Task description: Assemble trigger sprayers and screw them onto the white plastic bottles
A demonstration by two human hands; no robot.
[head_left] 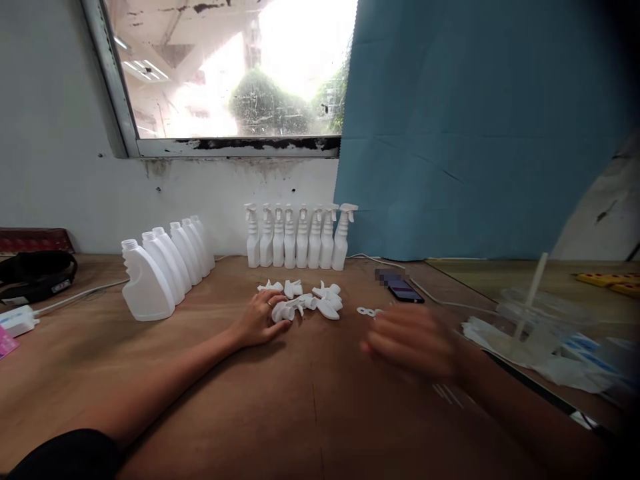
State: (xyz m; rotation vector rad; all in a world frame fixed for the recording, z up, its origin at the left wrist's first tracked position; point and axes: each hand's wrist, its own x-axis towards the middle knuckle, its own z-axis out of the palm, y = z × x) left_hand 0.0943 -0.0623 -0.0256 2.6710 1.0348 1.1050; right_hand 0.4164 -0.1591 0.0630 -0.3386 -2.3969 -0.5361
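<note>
My left hand (pixel 260 319) rests on the wooden table at the near left side of a small pile of white spray trigger heads (pixel 327 303). Its fingers and thumb are apart, and they touch or lie beside one trigger head (pixel 284 311); I see no firm grip. My right hand (pixel 413 340) is smeared by motion over the table, right of the pile, with fingers that look curled. Whether it holds anything is hidden by the blur. Just beyond it lie small white ring washers (pixel 367 311), and thin clear tubes (pixel 447 395) lie beneath its wrist.
White spray bottles with triggers (pixel 303 243) stand in a row by the wall. Open white bottles without tops (pixel 150 283) stand at left. A phone (pixel 404 290), a cable and a clear plastic cup with a straw (pixel 530 300) are at right. A power strip (pixel 19 321) sits far left.
</note>
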